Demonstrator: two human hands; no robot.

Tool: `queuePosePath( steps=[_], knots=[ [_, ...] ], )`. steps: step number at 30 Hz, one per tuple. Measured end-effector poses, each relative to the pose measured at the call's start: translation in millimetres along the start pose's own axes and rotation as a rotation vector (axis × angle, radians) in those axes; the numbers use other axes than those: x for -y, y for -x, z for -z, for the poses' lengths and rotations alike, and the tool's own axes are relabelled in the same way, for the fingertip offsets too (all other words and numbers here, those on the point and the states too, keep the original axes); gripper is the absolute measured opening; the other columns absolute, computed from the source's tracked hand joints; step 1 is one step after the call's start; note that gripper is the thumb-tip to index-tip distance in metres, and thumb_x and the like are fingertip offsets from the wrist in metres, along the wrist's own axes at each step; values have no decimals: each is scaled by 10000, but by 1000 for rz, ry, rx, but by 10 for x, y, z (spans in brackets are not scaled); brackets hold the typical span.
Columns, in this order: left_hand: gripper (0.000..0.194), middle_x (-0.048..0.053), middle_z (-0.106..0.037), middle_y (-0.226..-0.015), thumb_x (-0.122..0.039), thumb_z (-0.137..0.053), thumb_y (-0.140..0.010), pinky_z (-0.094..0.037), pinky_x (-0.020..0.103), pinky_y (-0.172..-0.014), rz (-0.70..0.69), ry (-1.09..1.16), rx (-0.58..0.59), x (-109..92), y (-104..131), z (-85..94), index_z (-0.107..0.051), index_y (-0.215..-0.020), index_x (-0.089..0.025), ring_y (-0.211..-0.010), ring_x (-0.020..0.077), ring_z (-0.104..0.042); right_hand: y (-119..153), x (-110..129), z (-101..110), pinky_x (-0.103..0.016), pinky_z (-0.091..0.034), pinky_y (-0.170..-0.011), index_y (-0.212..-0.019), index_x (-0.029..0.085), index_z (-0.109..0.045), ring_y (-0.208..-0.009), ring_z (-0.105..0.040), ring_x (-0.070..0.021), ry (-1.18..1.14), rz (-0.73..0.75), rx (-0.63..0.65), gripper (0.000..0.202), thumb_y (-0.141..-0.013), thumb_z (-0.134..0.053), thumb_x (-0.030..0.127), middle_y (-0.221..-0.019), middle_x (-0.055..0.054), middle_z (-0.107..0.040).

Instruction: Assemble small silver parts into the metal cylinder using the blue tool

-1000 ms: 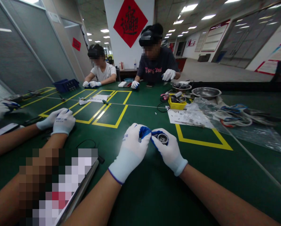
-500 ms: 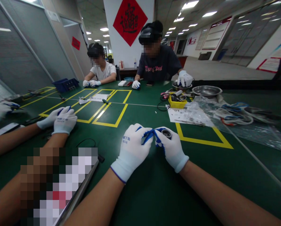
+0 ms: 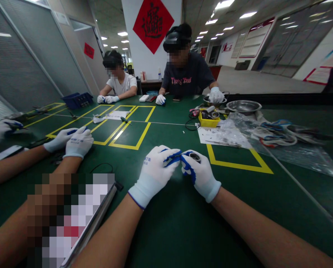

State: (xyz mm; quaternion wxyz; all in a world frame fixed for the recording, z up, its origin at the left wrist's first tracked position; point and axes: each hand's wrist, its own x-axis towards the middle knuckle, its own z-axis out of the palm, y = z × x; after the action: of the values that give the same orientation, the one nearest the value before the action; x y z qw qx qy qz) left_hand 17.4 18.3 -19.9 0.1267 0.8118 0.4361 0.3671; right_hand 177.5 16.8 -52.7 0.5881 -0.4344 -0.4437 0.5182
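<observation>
Both of my hands wear white gloves with blue-coated palms and fingers, held above the green table. My right hand (image 3: 202,176) is closed around a small round part (image 3: 195,156) with a grey metallic rim and a dark hollow top. Beside it, my left hand (image 3: 155,175) has thumb and fingers pinched together, the tips meeting those of the right hand. Whatever lies between the left fingertips is too small or hidden to make out.
Yellow tape (image 3: 241,167) marks the green table (image 3: 166,230). Beyond my right hand are a yellow bin (image 3: 209,121) of parts, plastic bags (image 3: 236,130) and a metal bowl (image 3: 243,106). A co-worker's gloved hands (image 3: 78,143) are at left; two people sit opposite.
My hands have shifted slightly left, and the round part in my right hand has tilted a little. Across the table, a person's gloved hand has lowered at a metal bowl.
</observation>
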Motion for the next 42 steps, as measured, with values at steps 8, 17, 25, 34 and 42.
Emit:
queuePosePath(
  steps=[8,17,25,34,42],
  knots=[
    [250,43,-747,-1023,-136,-722,-881,-573,369,-936,2,40,17,14,-7,28,-773,-1112,-216,-1007,212,-695,1,-5,-21,-260,-383,-450,-644,215,-567,-486,-459,-120,-4,35,-11,360,-662,-805,485,-527,53,-498],
    [196,39,-747,-979,-124,-728,-860,-585,370,-899,-6,41,-6,4,-12,68,-777,-1029,-211,-954,204,-700,28,28,-30,-267,-383,-461,-685,209,-607,-499,-463,-129,46,26,18,332,-677,-782,490,-548,35,-518],
    [135,42,-742,-957,-164,-727,-869,-580,360,-875,-2,93,-71,-71,-31,219,-772,-992,-194,-924,203,-703,46,13,-9,-298,-455,-585,-713,216,-624,-616,-557,-170,205,257,56,131,-725,-648,344,-645,4,-607],
    [108,31,-693,-842,-198,-689,-904,-547,319,-762,-125,-13,240,-299,-16,396,-741,-808,-198,-828,186,-658,154,33,-71,-281,-370,-580,-641,233,-469,-591,-494,-142,481,379,220,206,-770,-628,251,-605,50,-518],
    [59,13,-712,-892,-215,-730,-896,-555,316,-817,-117,28,367,-262,-31,439,-788,-893,-228,-859,178,-672,182,38,-54,-312,-478,-655,-690,222,-567,-652,-574,-169,548,368,311,158,-789,-690,237,-701,8,-634]
  ],
)
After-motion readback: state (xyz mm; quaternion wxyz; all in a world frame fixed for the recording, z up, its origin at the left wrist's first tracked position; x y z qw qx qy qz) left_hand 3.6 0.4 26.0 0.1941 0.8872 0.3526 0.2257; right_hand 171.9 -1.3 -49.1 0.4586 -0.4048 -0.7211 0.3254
